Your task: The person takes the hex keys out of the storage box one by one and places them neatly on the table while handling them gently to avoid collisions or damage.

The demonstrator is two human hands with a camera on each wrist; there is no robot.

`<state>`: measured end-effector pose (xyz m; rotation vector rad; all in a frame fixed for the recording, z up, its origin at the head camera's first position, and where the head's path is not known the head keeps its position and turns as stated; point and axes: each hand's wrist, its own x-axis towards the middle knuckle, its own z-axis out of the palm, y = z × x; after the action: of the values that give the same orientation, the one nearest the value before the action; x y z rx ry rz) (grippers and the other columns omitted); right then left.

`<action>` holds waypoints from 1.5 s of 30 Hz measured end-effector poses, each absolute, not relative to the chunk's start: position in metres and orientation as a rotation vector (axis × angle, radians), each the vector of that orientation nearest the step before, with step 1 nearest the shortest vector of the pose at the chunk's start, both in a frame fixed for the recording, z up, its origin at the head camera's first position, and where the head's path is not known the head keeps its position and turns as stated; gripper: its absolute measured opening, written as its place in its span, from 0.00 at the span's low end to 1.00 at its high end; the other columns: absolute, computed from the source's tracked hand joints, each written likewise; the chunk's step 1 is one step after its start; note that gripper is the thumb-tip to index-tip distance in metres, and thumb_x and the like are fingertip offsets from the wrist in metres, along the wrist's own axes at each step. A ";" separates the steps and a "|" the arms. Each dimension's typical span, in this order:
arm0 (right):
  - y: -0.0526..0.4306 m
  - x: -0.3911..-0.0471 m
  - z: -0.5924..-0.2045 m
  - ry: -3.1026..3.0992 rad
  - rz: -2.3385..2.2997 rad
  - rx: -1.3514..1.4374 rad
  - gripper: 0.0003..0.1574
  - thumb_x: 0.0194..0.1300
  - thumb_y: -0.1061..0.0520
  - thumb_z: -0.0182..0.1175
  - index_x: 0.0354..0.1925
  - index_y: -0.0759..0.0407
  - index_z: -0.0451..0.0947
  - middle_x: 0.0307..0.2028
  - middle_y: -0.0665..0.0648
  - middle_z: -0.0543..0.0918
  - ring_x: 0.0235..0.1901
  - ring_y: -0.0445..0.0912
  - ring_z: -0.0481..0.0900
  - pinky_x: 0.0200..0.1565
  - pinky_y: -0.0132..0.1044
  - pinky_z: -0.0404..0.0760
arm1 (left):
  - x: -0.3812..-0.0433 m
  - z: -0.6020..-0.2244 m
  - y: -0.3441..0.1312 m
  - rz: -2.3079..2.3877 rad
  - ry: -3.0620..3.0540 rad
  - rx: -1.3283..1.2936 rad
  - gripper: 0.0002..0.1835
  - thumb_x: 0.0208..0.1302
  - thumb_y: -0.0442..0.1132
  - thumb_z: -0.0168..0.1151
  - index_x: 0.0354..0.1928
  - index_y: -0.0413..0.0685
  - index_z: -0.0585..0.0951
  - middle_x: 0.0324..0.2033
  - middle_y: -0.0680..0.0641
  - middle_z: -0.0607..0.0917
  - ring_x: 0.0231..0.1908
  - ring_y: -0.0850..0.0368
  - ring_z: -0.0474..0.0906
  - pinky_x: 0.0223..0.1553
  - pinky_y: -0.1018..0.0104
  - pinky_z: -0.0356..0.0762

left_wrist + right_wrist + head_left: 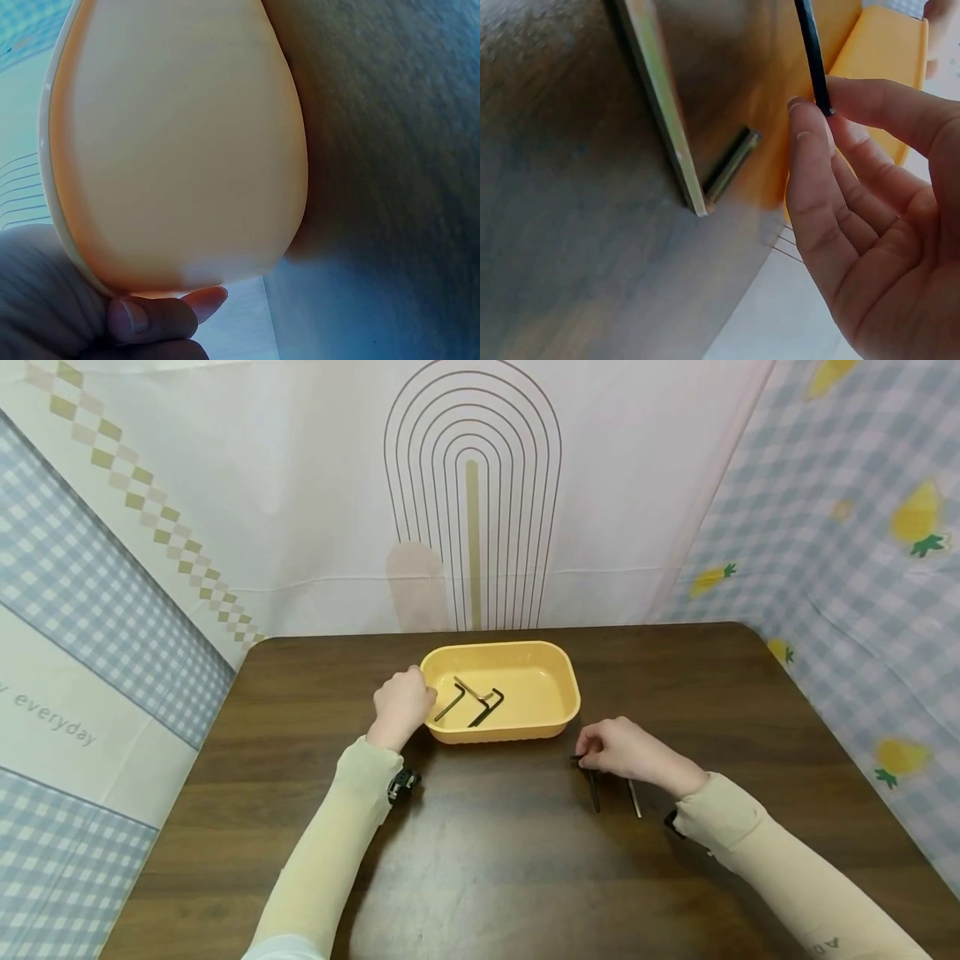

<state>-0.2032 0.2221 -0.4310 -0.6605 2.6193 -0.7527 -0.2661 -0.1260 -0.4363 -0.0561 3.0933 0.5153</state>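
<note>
the yellow tray (536, 693), with several hex keys (450, 707) inside, stands near the far edge of the worktop (480, 868); the left hand (402, 703) grips its rim. nearer the right edge, the right hand (624, 749) pinches a black hex key (594, 792) beside a silver one (634, 800).

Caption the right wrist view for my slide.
Right hand pinches a black hex key; a shinier key lies on the brown table, a yellow tray beyond.

A dark brown wood-grain table (480, 868) carries a yellow bin (510, 734) and, near it, an L-shaped metal key (667, 112).
</note>
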 end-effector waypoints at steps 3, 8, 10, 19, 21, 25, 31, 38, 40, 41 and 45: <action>0.221 -0.202 -0.433 2.617 -0.746 -0.630 0.01 0.64 0.61 0.66 0.35 0.58 0.82 0.24 0.49 0.81 0.20 0.42 0.76 0.26 0.38 0.77 | -0.265 -0.436 -0.126 0.526 3.098 -0.049 0.14 0.70 0.43 0.55 0.44 0.37 0.78 0.31 0.39 0.83 0.32 0.42 0.82 0.31 0.47 0.78; 0.219 -0.202 -0.434 2.606 -0.743 -0.601 0.02 0.65 0.62 0.65 0.34 0.59 0.81 0.22 0.50 0.80 0.19 0.42 0.77 0.25 0.38 0.78 | -0.264 -0.436 -0.126 0.540 3.110 -0.041 0.13 0.70 0.43 0.55 0.43 0.38 0.78 0.30 0.40 0.82 0.30 0.42 0.81 0.30 0.47 0.77; 0.219 -0.201 -0.435 2.596 -0.744 -0.592 0.02 0.65 0.62 0.65 0.34 0.59 0.80 0.23 0.50 0.80 0.20 0.42 0.77 0.25 0.37 0.78 | -0.264 -0.435 -0.126 0.542 3.111 -0.039 0.13 0.70 0.43 0.55 0.43 0.38 0.77 0.29 0.40 0.82 0.30 0.43 0.81 0.30 0.47 0.77; 0.214 -0.198 -0.438 2.565 -0.714 -0.548 0.04 0.65 0.64 0.65 0.33 0.57 0.80 0.21 0.52 0.80 0.18 0.44 0.77 0.24 0.38 0.77 | -0.263 -0.436 -0.126 0.545 3.081 -0.030 0.13 0.71 0.42 0.54 0.43 0.38 0.77 0.26 0.43 0.79 0.26 0.47 0.78 0.27 0.52 0.75; 0.214 -0.197 -0.437 2.559 -0.702 -0.538 0.05 0.65 0.65 0.65 0.33 0.57 0.80 0.21 0.52 0.80 0.18 0.44 0.78 0.24 0.38 0.77 | -0.263 -0.437 -0.126 0.544 3.078 -0.029 0.13 0.71 0.42 0.54 0.44 0.38 0.77 0.26 0.43 0.79 0.26 0.47 0.78 0.27 0.52 0.75; 0.212 -0.196 -0.437 2.557 -0.692 -0.523 0.05 0.65 0.66 0.64 0.33 0.57 0.79 0.21 0.52 0.80 0.18 0.44 0.78 0.24 0.38 0.77 | -0.262 -0.439 -0.126 0.538 3.077 -0.030 0.14 0.71 0.43 0.54 0.46 0.37 0.78 0.27 0.43 0.80 0.26 0.47 0.78 0.27 0.52 0.75; 0.211 -0.196 -0.437 2.556 -0.697 -0.522 0.05 0.64 0.65 0.64 0.32 0.57 0.79 0.21 0.52 0.80 0.18 0.44 0.77 0.24 0.37 0.77 | -0.261 -0.438 -0.126 0.544 3.071 -0.033 0.15 0.72 0.43 0.55 0.47 0.36 0.78 0.27 0.43 0.80 0.26 0.47 0.79 0.27 0.52 0.75; 0.211 -0.197 -0.435 2.564 -0.696 -0.530 0.04 0.65 0.65 0.65 0.34 0.58 0.80 0.22 0.52 0.80 0.19 0.45 0.78 0.25 0.37 0.77 | -0.262 -0.436 -0.124 0.550 3.091 -0.022 0.12 0.71 0.42 0.54 0.43 0.38 0.77 0.25 0.44 0.79 0.25 0.47 0.78 0.26 0.52 0.75; 0.211 -0.197 -0.434 2.568 -0.696 -0.538 0.04 0.65 0.64 0.66 0.34 0.58 0.80 0.22 0.52 0.80 0.19 0.45 0.78 0.25 0.37 0.77 | -0.262 -0.435 -0.124 0.550 3.092 -0.020 0.12 0.71 0.42 0.54 0.43 0.38 0.77 0.25 0.44 0.79 0.25 0.47 0.78 0.26 0.52 0.75; 0.211 -0.197 -0.434 2.568 -0.700 -0.543 0.04 0.65 0.64 0.66 0.34 0.58 0.79 0.22 0.52 0.80 0.19 0.45 0.78 0.25 0.37 0.78 | -0.262 -0.435 -0.123 0.548 3.093 -0.019 0.12 0.71 0.42 0.54 0.43 0.38 0.77 0.25 0.44 0.79 0.25 0.47 0.78 0.27 0.52 0.75; 0.211 -0.197 -0.434 2.562 -0.710 -0.554 0.04 0.65 0.64 0.65 0.34 0.58 0.79 0.23 0.53 0.80 0.19 0.45 0.78 0.25 0.38 0.77 | -0.263 -0.434 -0.123 0.531 3.090 -0.024 0.13 0.71 0.42 0.55 0.43 0.38 0.77 0.26 0.43 0.80 0.26 0.47 0.79 0.28 0.51 0.76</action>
<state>-0.1965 0.2106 -0.4342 -0.5536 2.5615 -0.7102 -0.2625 -0.1229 -0.4344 -0.0240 3.0901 0.5311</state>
